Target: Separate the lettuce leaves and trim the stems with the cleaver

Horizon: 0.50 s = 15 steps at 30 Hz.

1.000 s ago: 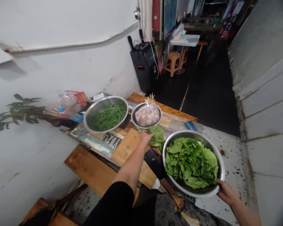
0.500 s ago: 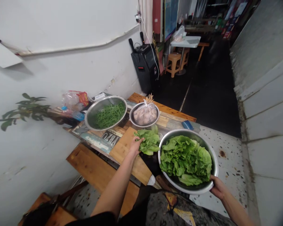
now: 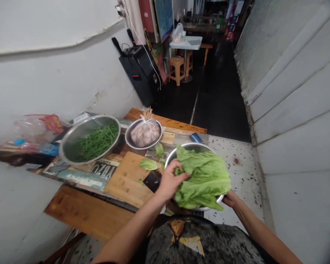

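Observation:
A steel bowl [image 3: 173, 157] full of green lettuce leaves [image 3: 206, 178] is held over the table's near right edge. My right hand [image 3: 232, 198] grips the bowl's near rim from below. My left hand [image 3: 171, 180] rests on the lettuce at the bowl's left side, fingers closed on a bunch of leaves. Two loose lettuce leaves [image 3: 149, 164] lie on the wooden table [image 3: 126, 178] just left of the bowl.
A large steel bowl of green stalks [image 3: 90, 139] and a smaller bowl holding a tied plastic bag [image 3: 144, 132] sit further back. Plastic bags [image 3: 41, 128] lie at the left by the wall. A black speaker [image 3: 139, 71], stools and a white table stand down the corridor.
My left hand lifted the lettuce bunch from the table and brought it onto the bowl. The bowl moved left and nearer to me, and the view shifted.

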### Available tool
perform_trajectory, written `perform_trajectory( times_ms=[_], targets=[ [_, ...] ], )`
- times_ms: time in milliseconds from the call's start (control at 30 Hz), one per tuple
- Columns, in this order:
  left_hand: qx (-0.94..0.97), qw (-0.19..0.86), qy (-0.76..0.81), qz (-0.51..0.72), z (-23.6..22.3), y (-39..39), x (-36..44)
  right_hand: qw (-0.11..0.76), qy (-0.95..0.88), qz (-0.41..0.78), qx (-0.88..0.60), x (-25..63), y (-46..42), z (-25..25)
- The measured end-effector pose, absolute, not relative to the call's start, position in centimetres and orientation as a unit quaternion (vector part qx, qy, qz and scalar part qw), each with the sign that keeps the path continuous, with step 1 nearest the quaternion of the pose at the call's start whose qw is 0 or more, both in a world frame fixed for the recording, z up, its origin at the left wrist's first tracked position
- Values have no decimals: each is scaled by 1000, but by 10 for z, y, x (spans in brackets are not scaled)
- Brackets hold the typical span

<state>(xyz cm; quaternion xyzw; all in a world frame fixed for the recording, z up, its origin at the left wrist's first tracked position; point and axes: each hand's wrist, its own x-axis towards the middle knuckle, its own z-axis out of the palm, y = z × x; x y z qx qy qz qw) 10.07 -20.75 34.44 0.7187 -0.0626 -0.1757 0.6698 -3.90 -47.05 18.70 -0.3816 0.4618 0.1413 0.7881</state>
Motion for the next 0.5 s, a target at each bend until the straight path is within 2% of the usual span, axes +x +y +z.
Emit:
perform_trajectory(
  times_ms=[67, 133, 233, 300, 400, 500],
  targets=[
    [773, 601, -102, -175, 296, -238, 85, 786, 468, 133, -381, -42, -469, 186],
    [816, 539, -76, -195, 247, -251, 64, 780, 479, 127, -382, -45, -467, 185],
    [835, 503, -91, -205, 209, -247, 33, 775, 492, 117, -380, -50, -464, 185],
    [844, 453, -148, -246, 216, -237, 24, 778, 492, 113, -375, -53, -462, 187],
    [819, 366, -245, -367, 262, -222, 36, 776, 495, 112, -374, -61, -463, 196],
    [747, 356, -337, -449, 310, -196, 74, 751, 508, 116, -405, -73, -472, 204]
  ],
)
